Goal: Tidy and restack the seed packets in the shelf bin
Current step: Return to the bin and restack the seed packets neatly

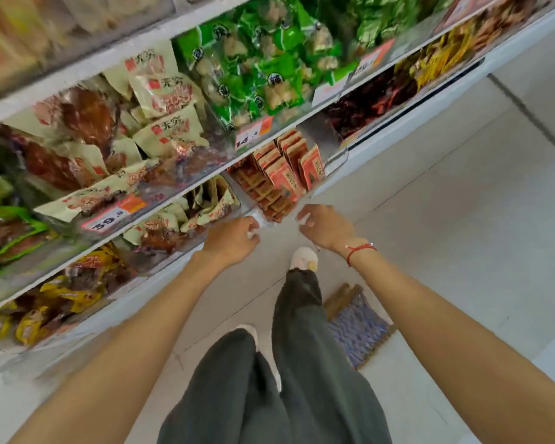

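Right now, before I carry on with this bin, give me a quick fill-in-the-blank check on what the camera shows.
1. The red packets in the clear bin sit under a price tag reading ____.
2. A ____ string bracelet circles the right wrist.
3. The left hand and right hand are at the bin's ____ edge.
4. The bin above holds ____ packets.

Missing: 14; red; front; green

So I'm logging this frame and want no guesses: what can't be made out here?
Head view only:
- Left hand: curled fingers hide whatever it may pinch at the bin's front edge.
- Right hand: the same.
- Red packets: print blurred, too small.
- Bin's lower layers: covered by upper packets.
- Top shelf: cut off, blurred.
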The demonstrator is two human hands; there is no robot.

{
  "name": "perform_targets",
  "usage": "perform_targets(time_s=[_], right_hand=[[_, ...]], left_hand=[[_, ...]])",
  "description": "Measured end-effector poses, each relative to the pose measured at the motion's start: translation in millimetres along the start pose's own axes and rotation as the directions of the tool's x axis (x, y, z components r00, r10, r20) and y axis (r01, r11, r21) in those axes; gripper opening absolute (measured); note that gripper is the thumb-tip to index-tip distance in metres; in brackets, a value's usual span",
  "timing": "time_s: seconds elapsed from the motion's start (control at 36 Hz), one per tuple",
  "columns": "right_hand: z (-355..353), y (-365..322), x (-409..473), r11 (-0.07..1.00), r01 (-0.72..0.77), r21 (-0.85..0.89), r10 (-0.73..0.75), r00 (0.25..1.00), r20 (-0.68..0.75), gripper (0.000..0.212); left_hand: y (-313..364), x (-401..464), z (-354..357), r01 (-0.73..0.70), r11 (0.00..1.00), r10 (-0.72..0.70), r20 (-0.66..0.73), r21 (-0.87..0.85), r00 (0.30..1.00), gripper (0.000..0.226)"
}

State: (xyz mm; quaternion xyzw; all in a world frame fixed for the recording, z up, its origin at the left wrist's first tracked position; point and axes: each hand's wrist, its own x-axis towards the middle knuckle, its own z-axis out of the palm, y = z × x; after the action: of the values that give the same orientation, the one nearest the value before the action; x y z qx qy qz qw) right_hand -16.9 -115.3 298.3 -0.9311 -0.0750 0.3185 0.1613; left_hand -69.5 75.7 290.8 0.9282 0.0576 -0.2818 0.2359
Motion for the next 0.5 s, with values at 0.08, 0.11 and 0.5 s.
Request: perform_targets(time_s=[0.08,0.11,0.5], right_hand=[[-26,2,33,0.992,0.086,-0.093,-0.081,0.995,0.059,0.03],[-33,3,43,0.988,0.105,-0.111,-0.097,0.992,0.078,0.03],[-70,9,122,0.92,0.305,-0.246,-0.248,0.939,0.238,0.026]], left_hand=[[5,25,-13,0.067,0.997,-0.068,-0.04,-0.025,0.997,0.034],[7,32,-16,0.084,0.996,-0.086,-0.05,-0.027,0.995,0.035],[12,47,-4,0.216,0.976,-0.217,-0.074,-0.026,0.973,0.024]])
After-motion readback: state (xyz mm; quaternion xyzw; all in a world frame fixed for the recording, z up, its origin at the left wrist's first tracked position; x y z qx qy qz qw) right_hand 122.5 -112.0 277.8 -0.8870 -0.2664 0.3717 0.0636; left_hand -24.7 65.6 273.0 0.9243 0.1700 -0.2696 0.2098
